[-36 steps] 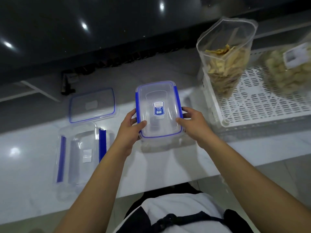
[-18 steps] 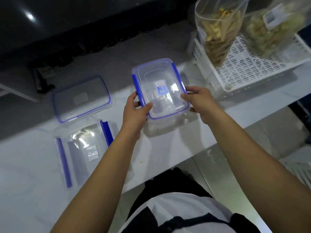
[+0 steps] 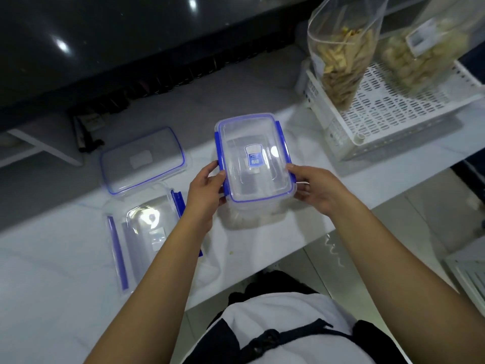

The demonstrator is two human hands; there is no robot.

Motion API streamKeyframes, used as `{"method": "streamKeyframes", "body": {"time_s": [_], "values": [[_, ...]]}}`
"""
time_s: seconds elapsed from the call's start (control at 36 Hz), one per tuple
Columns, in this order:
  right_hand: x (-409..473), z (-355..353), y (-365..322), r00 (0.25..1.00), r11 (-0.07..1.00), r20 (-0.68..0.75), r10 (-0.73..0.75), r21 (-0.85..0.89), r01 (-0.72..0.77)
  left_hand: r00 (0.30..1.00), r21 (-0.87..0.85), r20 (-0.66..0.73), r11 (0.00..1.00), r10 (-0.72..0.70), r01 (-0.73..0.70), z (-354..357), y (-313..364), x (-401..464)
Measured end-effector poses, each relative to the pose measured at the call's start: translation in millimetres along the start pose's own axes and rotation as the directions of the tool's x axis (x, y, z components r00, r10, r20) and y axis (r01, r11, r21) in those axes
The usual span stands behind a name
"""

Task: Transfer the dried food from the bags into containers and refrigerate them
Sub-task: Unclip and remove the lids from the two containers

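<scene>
- Lidded container (image 3: 254, 169) is sitting mid-surface (image 3: 52, 271), blue clips on both long sides.
- Left hand (image 3: 207, 189) grip is curling round its left edge, thumb on the lid.
- Right hand (image 3: 313, 189) grip is pinching the right near corner.
- Open container (image 3: 143, 160) and loose lid (image 3: 147, 232) are lying to the left.
- Two bags of dried food (image 3: 341, 59) are standing in the white basket (image 3: 388, 114), right.
</scene>
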State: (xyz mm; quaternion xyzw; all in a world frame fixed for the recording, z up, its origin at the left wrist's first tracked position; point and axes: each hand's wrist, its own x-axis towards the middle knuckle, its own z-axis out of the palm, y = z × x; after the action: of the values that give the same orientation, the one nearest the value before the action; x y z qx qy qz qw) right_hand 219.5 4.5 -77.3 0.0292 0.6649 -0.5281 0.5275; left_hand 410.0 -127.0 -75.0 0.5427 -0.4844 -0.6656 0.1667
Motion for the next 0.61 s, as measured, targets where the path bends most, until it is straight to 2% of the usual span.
{"method": "streamKeyframes", "body": {"time_s": [0.17,0.31,0.39,0.47,0.56,0.61], "values": [[-6,0,2,0.997,0.994,-0.030,-0.070,-0.080,0.068,0.994,0.247,0.004,0.963,0.107,-0.105,0,-1,-2],[-6,0,7,0.999,1.000,-0.029,-0.020,-0.014,0.019,0.996,0.410,-0.013,0.909,0.093,-0.080,-2,-10,3],[-3,0,11,0.999,0.999,-0.047,0.002,0.046,0.001,0.993,0.388,0.029,0.914,0.114,-0.117,-5,-16,7],[-1,-1,18,0.996,0.996,-0.093,0.014,0.084,-0.006,0.991,0.316,-0.020,0.941,0.132,-0.119,-6,-16,3],[-1,0,25,0.993,1.000,-0.115,0.004,0.000,-0.004,0.978,0.288,-0.093,0.945,0.188,-0.155,-7,-17,-3],[-1,0,26,0.991,0.996,-0.123,-0.056,-0.075,0.047,0.967,0.292,-0.114,0.938,0.227,-0.186,-6,-16,-11]]}}
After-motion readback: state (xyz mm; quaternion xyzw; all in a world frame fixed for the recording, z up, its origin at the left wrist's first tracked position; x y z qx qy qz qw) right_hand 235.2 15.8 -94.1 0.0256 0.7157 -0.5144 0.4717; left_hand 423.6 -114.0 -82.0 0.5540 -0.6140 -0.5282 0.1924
